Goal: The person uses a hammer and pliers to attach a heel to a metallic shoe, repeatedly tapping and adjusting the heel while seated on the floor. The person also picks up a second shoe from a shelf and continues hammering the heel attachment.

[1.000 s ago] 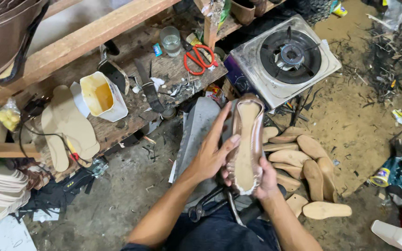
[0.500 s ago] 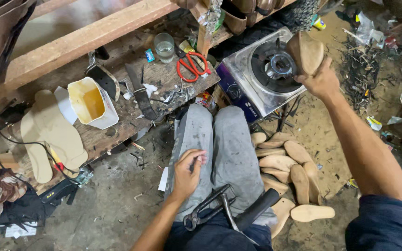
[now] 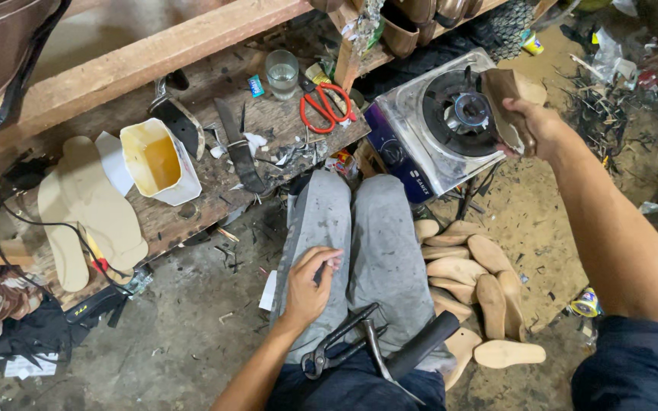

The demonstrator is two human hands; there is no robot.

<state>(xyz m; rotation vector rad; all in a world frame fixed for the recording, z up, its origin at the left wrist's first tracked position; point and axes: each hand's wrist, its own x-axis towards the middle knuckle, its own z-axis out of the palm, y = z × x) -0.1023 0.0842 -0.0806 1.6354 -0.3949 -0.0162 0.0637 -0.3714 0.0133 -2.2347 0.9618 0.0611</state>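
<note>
My right hand (image 3: 536, 128) grips a brown shoe on its last (image 3: 510, 100), holding it just over the right side of a steel single-burner gas stove (image 3: 413, 144) on the floor. My left hand (image 3: 310, 283) rests on my left thigh in grey trousers (image 3: 359, 236), fingers curled together around something small that I cannot make out. Pincers and a dark-handled tool (image 3: 375, 346) lie across my lap.
A low wooden bench (image 3: 215, 152) carries a white tub of yellow glue (image 3: 158, 161), a knife (image 3: 236, 148), red scissors (image 3: 327, 106), a glass (image 3: 282, 74) and tan insoles (image 3: 89, 202). A pile of wooden soles (image 3: 474, 293) lies on the dirt floor to my right.
A second ago both hands held the shoe over my lap. My right hand carried it out to the stove and has now lowered it a little; the left dropped onto my thigh.
</note>
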